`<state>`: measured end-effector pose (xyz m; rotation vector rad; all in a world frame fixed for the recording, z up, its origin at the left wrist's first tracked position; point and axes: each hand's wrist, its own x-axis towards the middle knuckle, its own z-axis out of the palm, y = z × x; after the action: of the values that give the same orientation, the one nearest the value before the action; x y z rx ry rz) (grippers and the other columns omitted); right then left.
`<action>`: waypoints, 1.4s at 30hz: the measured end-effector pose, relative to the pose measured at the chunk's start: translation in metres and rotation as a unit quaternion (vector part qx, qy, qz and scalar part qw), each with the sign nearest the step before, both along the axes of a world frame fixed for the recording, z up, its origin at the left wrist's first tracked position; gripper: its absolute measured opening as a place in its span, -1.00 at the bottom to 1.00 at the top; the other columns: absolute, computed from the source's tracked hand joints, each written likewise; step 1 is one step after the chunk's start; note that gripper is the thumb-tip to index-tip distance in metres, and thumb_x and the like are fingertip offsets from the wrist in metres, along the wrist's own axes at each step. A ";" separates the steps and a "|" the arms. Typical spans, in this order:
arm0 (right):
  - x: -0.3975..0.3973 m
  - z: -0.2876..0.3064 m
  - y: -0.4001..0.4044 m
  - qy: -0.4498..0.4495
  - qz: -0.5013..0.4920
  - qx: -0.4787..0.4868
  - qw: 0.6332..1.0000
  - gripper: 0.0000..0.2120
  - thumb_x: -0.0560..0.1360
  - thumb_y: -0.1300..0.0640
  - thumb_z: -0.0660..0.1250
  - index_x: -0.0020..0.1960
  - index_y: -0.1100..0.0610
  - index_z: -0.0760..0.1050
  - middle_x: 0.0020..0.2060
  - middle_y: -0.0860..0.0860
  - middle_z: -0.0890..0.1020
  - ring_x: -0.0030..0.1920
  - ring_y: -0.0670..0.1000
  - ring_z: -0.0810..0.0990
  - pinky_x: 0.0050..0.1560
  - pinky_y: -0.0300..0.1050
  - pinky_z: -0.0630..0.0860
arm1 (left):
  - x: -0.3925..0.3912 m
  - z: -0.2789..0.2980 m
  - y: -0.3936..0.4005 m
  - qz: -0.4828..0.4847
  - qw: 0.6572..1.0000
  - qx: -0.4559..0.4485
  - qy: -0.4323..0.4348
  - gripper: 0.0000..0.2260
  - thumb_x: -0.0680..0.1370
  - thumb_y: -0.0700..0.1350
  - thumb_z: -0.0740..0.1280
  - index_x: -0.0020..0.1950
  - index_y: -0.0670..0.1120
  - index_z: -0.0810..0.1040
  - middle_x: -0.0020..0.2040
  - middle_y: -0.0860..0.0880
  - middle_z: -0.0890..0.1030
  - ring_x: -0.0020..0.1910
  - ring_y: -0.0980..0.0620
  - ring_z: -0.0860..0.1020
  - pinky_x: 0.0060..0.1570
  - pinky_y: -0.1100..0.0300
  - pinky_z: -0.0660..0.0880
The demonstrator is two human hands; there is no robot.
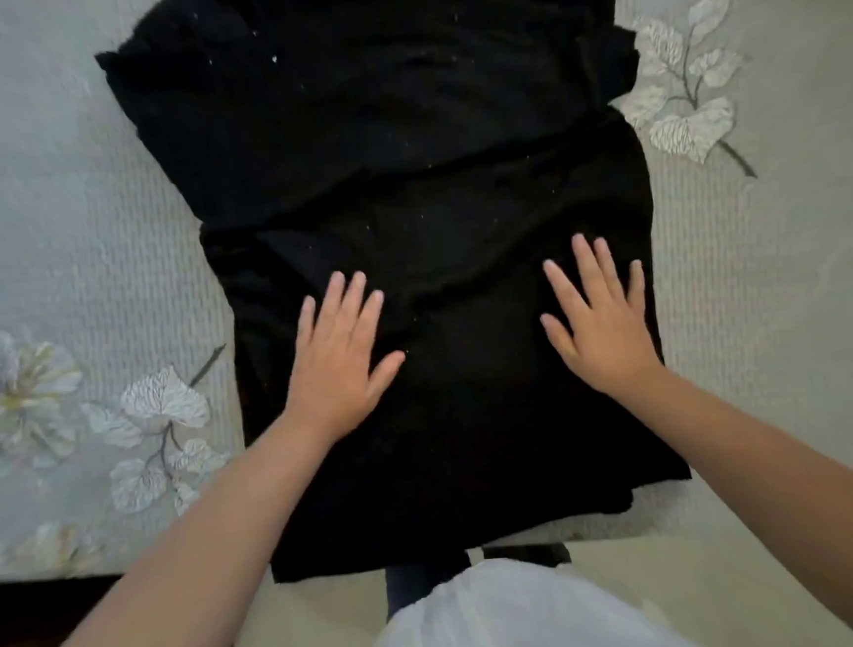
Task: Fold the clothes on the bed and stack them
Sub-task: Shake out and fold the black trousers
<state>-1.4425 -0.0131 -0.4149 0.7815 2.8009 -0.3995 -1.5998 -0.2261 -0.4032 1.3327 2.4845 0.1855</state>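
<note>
The fingers point(361, 303) of the left hand point(337, 362) are seen straight and slightly spread, laid flat on the black garment point(425, 210); nothing is gripped or pinched. The fingers of the right hand point(597, 318) are likewise extended and apart, palm down, pressed on the same cloth. Both hands are placed side by side on the near half of the garment, left hand toward its left edge, right hand close to its right edge, with a band of bare black fabric between them. Both forearms are bare and reach in from the lower corners of the view. The garment is spread on the bed point(42, 202), its long axis running away from the person, from the near edge of the bed toward the top of the view, where it passes out of frame. A folded upper layer is noted on the near portion, its far edge crossing the garment from side to side just beyond the fingertips; the far portion is wider and skewed to the left. Pale lint specks are scattered on the cloth. The bed is covered by a pale grey quilted spread printed with leaves and flowers point(13, 395). A white garment point(507, 620) worn by the person is visible at the bottom centre.
</note>
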 end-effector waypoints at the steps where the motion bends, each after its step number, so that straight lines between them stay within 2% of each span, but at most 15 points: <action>1: 0.025 -0.001 -0.008 -0.018 -0.026 -0.006 0.999 -0.49 0.50 0.12 0.31 0.40 0.23 0.29 0.42 0.30 0.20 0.43 0.31 0.13 0.35 0.31 0.01 | 0.023 -0.002 -0.011 -0.013 1.000 -0.019 0.002 -0.46 0.38 0.00 0.32 0.24 -0.33 0.46 0.27 -0.31 0.45 0.26 -0.35 0.40 0.18 -0.28 0.26; 4: 0.092 0.003 -0.021 -0.044 -0.115 -0.019 0.992 -0.48 0.49 0.14 0.32 0.38 0.30 0.29 0.37 0.35 0.27 0.37 0.35 0.24 0.31 0.27 0.20 | 0.080 -0.009 -0.048 -0.014 0.995 -0.093 -0.034 -0.45 0.42 0.07 0.37 0.25 -0.30 0.47 0.28 -0.29 0.46 0.27 -0.31 0.41 0.20 -0.25 0.23; 8: 0.136 0.012 -0.035 -0.004 -0.190 -0.068 0.979 -0.56 0.48 0.30 0.30 0.35 0.30 0.34 0.04 0.32 0.53 0.00 0.31 0.52 0.01 0.10 0.44 | 0.130 -0.006 -0.085 -0.024 0.980 -0.190 -0.062 -0.30 0.49 0.29 -0.01 0.20 -0.28 0.52 0.23 -0.30 0.50 0.21 -0.30 0.46 0.14 -0.26 0.27; 10: 0.146 0.017 -0.040 0.023 -0.224 -0.109 0.968 -0.64 0.51 0.36 0.22 0.31 0.30 0.39 0.03 0.28 0.59 0.00 0.27 0.56 0.06 0.05 0.44 | 0.141 -0.006 -0.094 -0.047 0.975 -0.212 -0.057 -0.28 0.39 0.34 0.21 0.19 -0.27 0.53 0.22 -0.31 0.50 0.20 -0.31 0.46 0.11 -0.30 0.28; 13: 0.172 0.023 -0.038 0.041 -0.242 -0.066 0.967 -0.71 0.50 0.40 0.19 0.19 0.33 0.49 0.03 0.28 0.61 0.01 0.28 0.57 0.09 0.10 0.43 | 0.149 -0.014 -0.100 -0.043 0.977 -0.208 -0.016 -0.16 0.09 0.22 0.56 0.21 -0.26 0.52 0.23 -0.31 0.49 0.21 -0.33 0.46 0.09 -0.35 0.31; 16: 0.209 0.030 -0.035 -0.024 -0.234 -0.039 0.971 -0.68 0.48 0.41 0.17 0.20 0.30 0.49 0.01 0.29 0.60 0.00 0.29 0.56 0.08 0.16 0.40 | 0.155 -0.016 -0.105 -0.022 0.975 -0.219 0.018 -0.16 0.37 0.14 0.42 0.48 -0.18 0.12 0.48 -0.25 0.10 0.46 -0.25 0.06 0.37 -0.24 0.02; 18: 0.227 0.030 -0.035 -0.068 -0.215 -0.022 0.974 -0.66 0.47 0.42 0.18 0.21 0.29 0.49 -0.07 0.32 0.59 -0.06 0.30 0.55 0.04 0.15 0.37 | 0.159 -0.022 -0.110 -0.016 0.971 -0.236 0.039 -0.23 0.52 0.07 0.25 0.50 -0.10 -0.19 0.51 -0.16 -0.18 0.48 -0.16 -0.21 0.41 -0.14 -0.18; 21: 0.233 0.025 -0.037 -0.089 -0.220 0.017 0.971 -0.59 0.40 0.48 0.19 0.22 0.31 0.47 -0.14 0.37 0.53 -0.10 0.33 0.50 -0.03 0.13 0.35 | 0.165 -0.022 -0.116 -0.020 0.971 -0.236 0.031 -0.32 0.56 -0.16 0.17 0.50 -0.09 -0.25 0.51 -0.14 -0.23 0.48 -0.12 -0.26 0.41 -0.08 -0.23; 24: 0.227 0.018 -0.051 0.002 -0.126 0.084 0.988 -0.61 0.38 0.34 0.17 0.19 0.37 0.48 0.07 0.42 0.50 0.07 0.42 0.49 0.06 0.28 0.40 | 0.168 -0.023 -0.125 -0.012 0.977 -0.210 0.014 -0.34 0.52 -0.36 0.10 0.50 -0.10 -0.19 0.52 -0.11 -0.19 0.48 -0.06 -0.24 0.38 0.03 -0.32; 27: 0.229 0.003 -0.063 0.018 0.123 0.107 0.986 -0.50 0.52 -0.08 0.12 0.21 0.29 0.50 0.21 0.33 0.49 0.19 0.35 0.49 0.09 0.38 0.38 | 0.165 -0.021 -0.134 -0.004 0.986 -0.167 0.003 -0.36 0.51 -0.40 0.10 0.50 -0.11 -0.11 0.52 -0.10 -0.12 0.50 -0.04 -0.17 0.34 0.12 -0.34; 28: 0.229 0.000 -0.062 -0.001 0.181 0.118 0.976 -0.49 0.48 -0.12 0.25 0.21 0.27 0.50 0.21 0.30 0.50 0.19 0.32 0.49 0.08 0.37 0.39 | 0.165 -0.020 -0.136 -0.005 0.991 -0.137 0.004 -0.37 0.50 -0.43 0.12 0.50 -0.14 -0.03 0.52 -0.13 -0.04 0.50 -0.07 -0.10 0.36 0.12 -0.29; 30: 0.227 -0.004 -0.056 -0.045 0.229 0.125 0.964 -0.34 0.16 0.02 0.59 0.17 0.28 0.53 0.18 0.28 0.53 0.15 0.30 0.53 0.03 0.35 0.43 | 0.163 -0.018 -0.138 0.011 0.997 -0.081 0.008 -0.39 0.38 -0.56 0.20 0.41 -0.27 0.24 0.43 -0.28 0.23 0.43 -0.25 0.17 0.37 0.01 -0.04; 33: 0.227 -0.004 -0.052 -0.059 0.236 0.122 0.962 -0.27 0.01 0.22 0.64 0.14 0.33 0.54 0.15 0.28 0.56 0.11 0.30 0.56 -0.01 0.35 0.45 | 0.161 -0.018 -0.139 0.061 0.998 -0.032 0.004 -0.40 0.21 -0.68 0.26 0.23 -0.43 0.40 0.23 -0.43 0.42 0.23 -0.44 0.37 0.23 -0.18 0.18; 38: 0.237 -0.001 -0.062 -0.030 0.186 0.102 0.977 -0.28 -0.03 0.57 0.50 0.13 0.46 0.48 0.11 0.35 0.55 0.08 0.36 0.55 0.02 0.32 0.40 | 0.168 -0.013 -0.156 0.089 0.993 -0.076 -0.028 -0.42 0.42 -0.56 0.14 0.43 -0.30 0.15 0.45 -0.28 0.17 0.47 -0.19 0.10 0.41 0.07 -0.13; 42: 0.251 0.010 -0.080 -0.046 0.142 0.073 0.986 -0.29 -0.03 0.66 0.43 0.13 0.49 0.46 0.11 0.39 0.53 0.08 0.40 0.53 0.03 0.32 0.39 | 0.195 0.000 -0.175 0.114 0.990 -0.070 -0.045 -0.42 0.45 -0.52 0.11 0.44 -0.29 0.06 0.47 -0.27 0.10 0.48 -0.19 0.04 0.39 0.11 -0.23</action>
<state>-1.1918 -0.0928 -0.4045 0.4037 2.8206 -0.1071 -1.4046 -0.4009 -0.4031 0.9616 2.5166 0.1169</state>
